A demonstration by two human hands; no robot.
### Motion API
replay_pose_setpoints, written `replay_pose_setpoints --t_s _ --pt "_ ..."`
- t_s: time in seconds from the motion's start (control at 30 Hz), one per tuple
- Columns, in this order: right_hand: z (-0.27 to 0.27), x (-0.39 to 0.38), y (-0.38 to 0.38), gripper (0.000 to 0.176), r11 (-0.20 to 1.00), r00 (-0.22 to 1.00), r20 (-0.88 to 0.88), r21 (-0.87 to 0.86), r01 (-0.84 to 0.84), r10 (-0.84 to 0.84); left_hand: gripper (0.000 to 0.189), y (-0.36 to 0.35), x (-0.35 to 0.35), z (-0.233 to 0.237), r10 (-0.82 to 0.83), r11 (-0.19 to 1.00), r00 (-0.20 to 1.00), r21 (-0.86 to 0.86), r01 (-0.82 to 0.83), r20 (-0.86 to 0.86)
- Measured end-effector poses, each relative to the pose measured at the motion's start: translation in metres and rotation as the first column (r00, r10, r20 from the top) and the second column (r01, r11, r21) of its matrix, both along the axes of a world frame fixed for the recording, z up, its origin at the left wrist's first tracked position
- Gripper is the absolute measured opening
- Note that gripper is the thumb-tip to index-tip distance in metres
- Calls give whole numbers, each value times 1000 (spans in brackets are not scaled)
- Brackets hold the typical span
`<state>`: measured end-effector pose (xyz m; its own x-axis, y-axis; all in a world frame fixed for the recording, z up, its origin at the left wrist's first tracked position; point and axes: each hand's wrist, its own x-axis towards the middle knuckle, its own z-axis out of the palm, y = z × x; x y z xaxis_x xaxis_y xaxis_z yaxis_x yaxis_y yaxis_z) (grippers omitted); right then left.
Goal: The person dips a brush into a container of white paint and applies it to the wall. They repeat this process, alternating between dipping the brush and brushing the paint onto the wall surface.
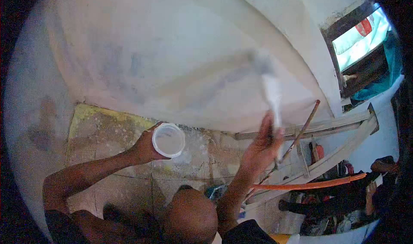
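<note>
My left hand (pixel 147 148) is wrapped around a round white tub (pixel 169 140), its open top facing the camera and pale contents inside. In my right hand (pixel 260 151), a paintbrush (pixel 272 93) with a white handle points up toward the pale wall (pixel 180 41). Motion blurs the brush, and its dark bristle end overlaps the wall in this view. Greyish patches mark the wall's surface. The tub is held in front of the wall's lower edge, above the tiled floor. A rounded bare knee (pixel 191 216) shows between my arms.
Stained floor tiles (pixel 133 183) lie below the wall. To the right are a white wooden frame (pixel 331 158), a thin reddish stick (pixel 303 130) and an orange strip (pixel 309 185). Piled clutter (pixel 331 214) fills the lower right, under a window opening (pixel 357 41).
</note>
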<state>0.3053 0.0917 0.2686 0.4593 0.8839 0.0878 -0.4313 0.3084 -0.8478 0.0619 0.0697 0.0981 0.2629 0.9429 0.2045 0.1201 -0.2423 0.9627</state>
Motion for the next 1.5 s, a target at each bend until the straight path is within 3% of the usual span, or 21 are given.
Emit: replay_pose_setpoints --t_s 0.03,0.07,0.2,0.27,0.3,0.33,0.47,0.53,0.7,0.77,0.83,0.97,1.03,1.1,1.2,1.23,1.27,1.3,1.37,1.43,1.5 --pt "1 1 10 46 969 913 349 196 151 -212 85 1 3 4 -20 1000 999 1 20 46" --pt "-2 2 15 48 882 669 597 423 207 -443 84 1 5 5 -41 999 995 4 41 92" --pt "-70 13 27 43 992 653 747 86 91 -125 87 3 10 3 -70 996 996 60 67 49" --pt "-178 26 22 43 995 703 705 -84 -45 91 89 3 13 -2 -52 998 997 -23 53 59" --pt "-187 4 8 44 970 931 348 -241 -23 108 89 5 12 -1 -50 999 998 -17 51 42" --pt "-192 -16 -7 46 918 997 -64 -391 -74 53 89 5 13 0 -20 1000 999 5 20 33" --pt "-286 0 -7 47 907 992 -53 -401 -127 116 87 16 13 -6 25 996 999 89 -27 22" --pt "-254 0 3 48 930 986 -75 -329 -166 149 86 18 12 -3 25 999 1000 33 -24 -15" --pt "-6 -22 1 50 999 998 50 -12 43 -43 82 25 13 -1 21 992 994 121 -34 111" --pt "13 -19 3 50 990 983 125 54 128 -134 80 22 14 -3 55 998 995 36 -58 80" --pt "15 -15 6 54 924 877 391 357 134 -278 80 20 14 -3 61 997 994 31 -64 89" --pt "-108 20 33 63 982 867 486 186 18 -108 78 21 14 4 66 997 994 31 -69 87" --pt "-206 21 25 59 996 826 561 -87 6 44 78 21 12 8 80 993 995 82 -85 65" --pt "-272 21 13 57 982 991 25 -137 -130 134 78 23 13 7 90 988 995 121 -94 43" --pt "-312 9 -7 58 885 990 -79 -443 -142 119 79 24 14 2 77 997 995 10 -78 70" --pt "-317 15 3 58 886 989 -86 -439 -146 120 79 26 15 -3 87 995 994 34 -89 68" --pt "-320 31 14 59 873 924 301 -483 -66 236 79 25 15 -6 96 994 993 52 -99 69" --pt "-269 23 16 60 870 700 630 -493 26 336 79 23 14 -5 94 994 993 47 -98 65" --pt "-100 -17 3 59 760 476 805 -544 355 353 79 22 13 0 59 997 990 38 -64 131" --pt "-67 5 15 59 992 906 424 -115 47 6 79 23 10 10 76 996 993 36 -80 94" --pt "-1 9 2 54 991 988 137 108 -81 66 79 23 12 11 90 995 994 28 -92 63"
